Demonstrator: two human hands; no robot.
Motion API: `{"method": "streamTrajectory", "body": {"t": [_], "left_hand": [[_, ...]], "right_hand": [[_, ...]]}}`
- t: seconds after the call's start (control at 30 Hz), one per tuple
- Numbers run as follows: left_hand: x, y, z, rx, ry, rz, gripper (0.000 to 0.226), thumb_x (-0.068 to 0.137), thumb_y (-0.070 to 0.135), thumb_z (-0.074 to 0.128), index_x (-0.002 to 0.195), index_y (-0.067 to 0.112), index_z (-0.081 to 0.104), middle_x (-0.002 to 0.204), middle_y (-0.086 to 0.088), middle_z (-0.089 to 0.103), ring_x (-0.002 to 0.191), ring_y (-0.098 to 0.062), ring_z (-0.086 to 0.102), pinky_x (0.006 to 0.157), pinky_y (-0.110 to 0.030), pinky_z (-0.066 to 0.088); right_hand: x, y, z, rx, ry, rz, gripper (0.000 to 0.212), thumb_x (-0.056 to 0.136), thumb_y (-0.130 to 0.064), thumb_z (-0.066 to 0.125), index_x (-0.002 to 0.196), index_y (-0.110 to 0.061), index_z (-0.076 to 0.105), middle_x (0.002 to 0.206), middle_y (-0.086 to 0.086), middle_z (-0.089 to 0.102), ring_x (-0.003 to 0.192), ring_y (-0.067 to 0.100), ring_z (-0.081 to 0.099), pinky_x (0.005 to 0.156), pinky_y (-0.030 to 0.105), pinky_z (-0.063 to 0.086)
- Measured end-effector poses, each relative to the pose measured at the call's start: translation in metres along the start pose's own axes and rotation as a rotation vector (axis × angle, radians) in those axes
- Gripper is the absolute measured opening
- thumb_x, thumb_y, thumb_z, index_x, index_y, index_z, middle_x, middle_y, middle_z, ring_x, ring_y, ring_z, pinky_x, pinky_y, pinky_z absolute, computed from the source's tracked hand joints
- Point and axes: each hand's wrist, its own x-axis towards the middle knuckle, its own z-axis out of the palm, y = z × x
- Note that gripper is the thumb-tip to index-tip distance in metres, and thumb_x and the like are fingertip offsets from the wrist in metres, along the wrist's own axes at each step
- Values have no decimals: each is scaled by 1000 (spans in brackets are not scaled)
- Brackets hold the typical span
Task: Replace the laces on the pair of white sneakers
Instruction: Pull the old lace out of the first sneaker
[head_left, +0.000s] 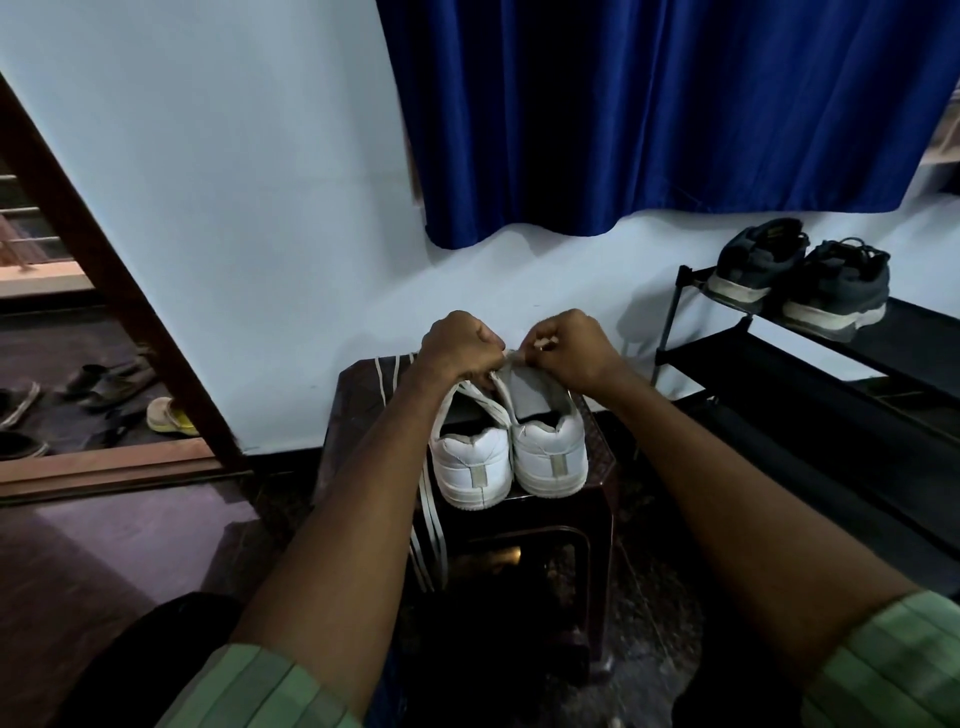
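Pale blue wall (218, 208) fills the background; a deep blue curtain (649, 104) hangs over its upper right. Open doorway at left with a dark wooden frame (104, 270); loose sandals (111, 382) lie on the floor beyond it. Black shoe rack (831, 364) against the wall at right, a pair of dark sneakers (800, 280) on its top shelf, heels toward the camera.

Centre: dark brown plastic stool (545, 519) near the wall. Two white sneakers sit side by side on its top, heels toward the camera, touching. Left sneaker (470, 462); right sneaker (550, 457), grey tongue raised.

Both forearms reach in from below, green striped sleeves (270, 691) pushed up.

Left hand (457, 345) is curled closed above the sneakers' fronts, gripping a white lace (488, 402) that runs down across the shoes. Right hand (569, 348) is closed just beside it, fingertips pinched on a lace end at the top of the right sneaker's tongue. More lace strands (431, 540) hang off the stool's left front edge; others (387, 374) trail across the stool top behind the left hand.
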Motion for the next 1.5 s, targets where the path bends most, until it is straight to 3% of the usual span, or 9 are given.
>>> {"method": "streamTrajectory", "body": {"t": [0.17, 0.4, 0.53, 0.63, 0.7, 0.83, 0.97, 1.27, 1.5], "left_hand": [[1, 0, 2, -12, 12, -6, 14, 77, 16, 73, 88, 16, 82, 78, 2, 77, 82, -21, 75, 89, -35, 61], [-1, -1, 3, -25, 18, 5, 16, 77, 16, 78, 90, 24, 83, 90, 2, 79, 89, -20, 74, 90, -34, 60], [0, -1, 3, -1, 11, 13, 18, 78, 18, 73, 92, 18, 83, 89, -4, 79, 85, -23, 75, 88, -37, 61], [0, -2, 3, 4, 17, 14, 19, 80, 17, 72, 96, 16, 83, 91, -6, 79, 88, -22, 74, 88, -35, 61], [0, -2, 3, -4, 30, 8, 17, 79, 15, 72, 93, 14, 83, 89, -6, 79, 86, -21, 74, 87, -34, 61], [-1, -2, 2, -27, 14, 13, 18, 81, 16, 76, 97, 19, 84, 91, 2, 78, 87, -13, 71, 86, -26, 56], [1, -2, 4, -8, 34, 11, 17, 79, 15, 74, 93, 16, 83, 92, 0, 79, 91, -18, 73, 88, -30, 59], [1, -3, 4, -6, 25, -6, 16, 79, 18, 72, 91, 13, 82, 84, -5, 79, 82, -19, 75, 86, -32, 61], [-4, 1, 1, -45, 7, -11, 14, 79, 18, 75, 90, 17, 83, 80, 0, 78, 77, -21, 76, 87, -38, 63]], "right_hand": [[-4, -8, -2, 646, 129, 218, 16, 106, -12, 53, 90, -11, 56, 79, 1, 63, 60, 6, 50, 59, 23, 42], [-3, -3, 4, -90, 36, -81, 21, 99, -24, 63, 83, -12, 70, 80, 2, 69, 79, 22, 62, 73, 39, 47], [-5, -15, 1, 589, 114, 71, 34, 108, -17, 44, 77, -17, 59, 99, 3, 78, 67, 18, 60, 66, 32, 48], [-3, -24, -2, 851, 73, 237, 33, 107, -13, 38, 76, -16, 45, 69, 8, 71, 49, 17, 31, 45, 23, 25], [-2, -18, -3, 733, 132, 238, 31, 107, -17, 44, 76, -16, 46, 58, -1, 54, 51, 15, 36, 51, 26, 28], [-2, 0, -2, -55, 25, 15, 16, 90, -37, 75, 99, -23, 74, 94, -5, 73, 86, 14, 64, 76, 33, 50], [-4, -2, 0, -284, 13, 8, 12, 79, -34, 82, 91, -31, 82, 90, -2, 78, 86, 22, 70, 76, 36, 58], [-6, -17, -13, 919, 105, 302, 23, 102, -5, 46, 82, -15, 51, 69, 6, 61, 49, 14, 38, 49, 25, 27], [-6, -6, 1, -216, 7, -37, 22, 80, -42, 81, 98, -31, 76, 83, -11, 70, 81, 16, 65, 68, 30, 47]]}}
